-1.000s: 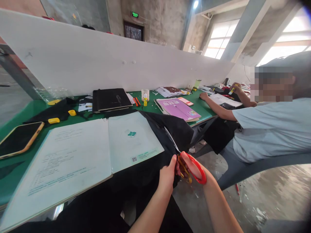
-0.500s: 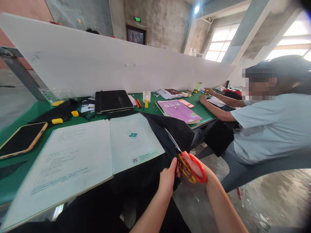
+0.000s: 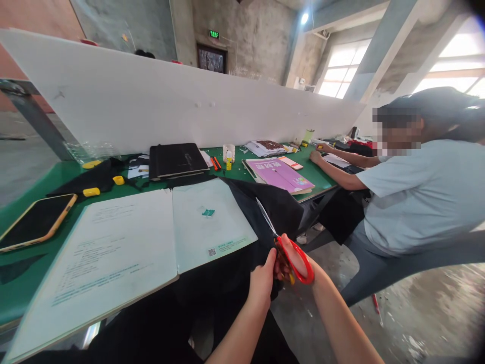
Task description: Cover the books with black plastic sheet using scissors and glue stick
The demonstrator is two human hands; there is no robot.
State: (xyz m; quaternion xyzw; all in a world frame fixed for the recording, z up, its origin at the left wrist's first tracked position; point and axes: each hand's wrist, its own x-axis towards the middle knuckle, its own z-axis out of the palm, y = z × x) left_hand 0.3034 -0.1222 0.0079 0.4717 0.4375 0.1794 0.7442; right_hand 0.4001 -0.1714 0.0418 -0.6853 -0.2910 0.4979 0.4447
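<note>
Scissor handles [image 3: 309, 273] closer, around right fingers [image 3: 290, 246]

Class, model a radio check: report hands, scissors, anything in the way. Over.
Right hand holding metal scissors with red-and-yellow handles. Left hand pinching black fabric close by. Open pale paper book on fabric, possibly in the way.

Red-and-yellow-handled, silver-bladed scissors [image 3: 269, 219], pointing forward-left against black cloth [image 3: 281, 201]; cloth limp, loosely draped.
</note>
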